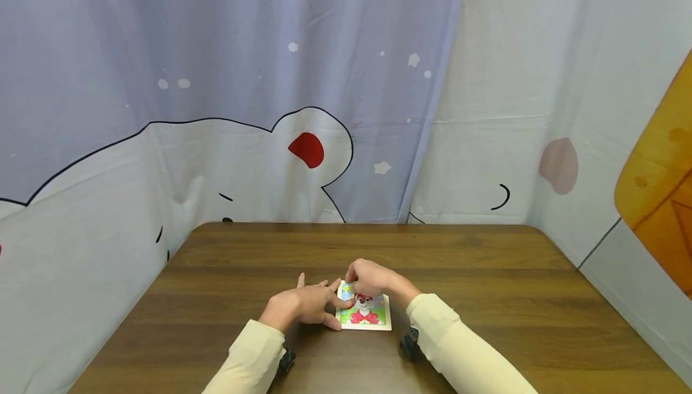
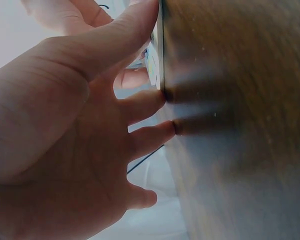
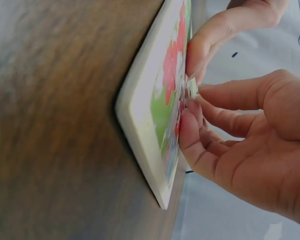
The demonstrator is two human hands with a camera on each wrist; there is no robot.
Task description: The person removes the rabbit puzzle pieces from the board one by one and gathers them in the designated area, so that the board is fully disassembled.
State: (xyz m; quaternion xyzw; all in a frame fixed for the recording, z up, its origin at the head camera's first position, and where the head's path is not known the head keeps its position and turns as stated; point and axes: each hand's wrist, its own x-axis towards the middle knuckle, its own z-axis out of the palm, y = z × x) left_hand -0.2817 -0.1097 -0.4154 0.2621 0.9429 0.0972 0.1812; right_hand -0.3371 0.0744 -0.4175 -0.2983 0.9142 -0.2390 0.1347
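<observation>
A small square picture puzzle with a pale frame lies flat on the table, showing a red-and-white cartoon animal on green. My left hand lies along its left side with the fingers spread. Thumb and index finger touch the board, and in the left wrist view other fingertips rest on the tabletop. Over the upper part of the picture, my right hand pinches a small puzzle piece between thumb and fingers, as the right wrist view shows. Its other fingertips touch the picture's surface. The piece's printed face is mostly hidden.
The brown wooden table extends around the puzzle on all sides. Behind its far edge hangs a curtain with cartoon prints, and a pale one borders the right. A dark wrist device sits under the right sleeve.
</observation>
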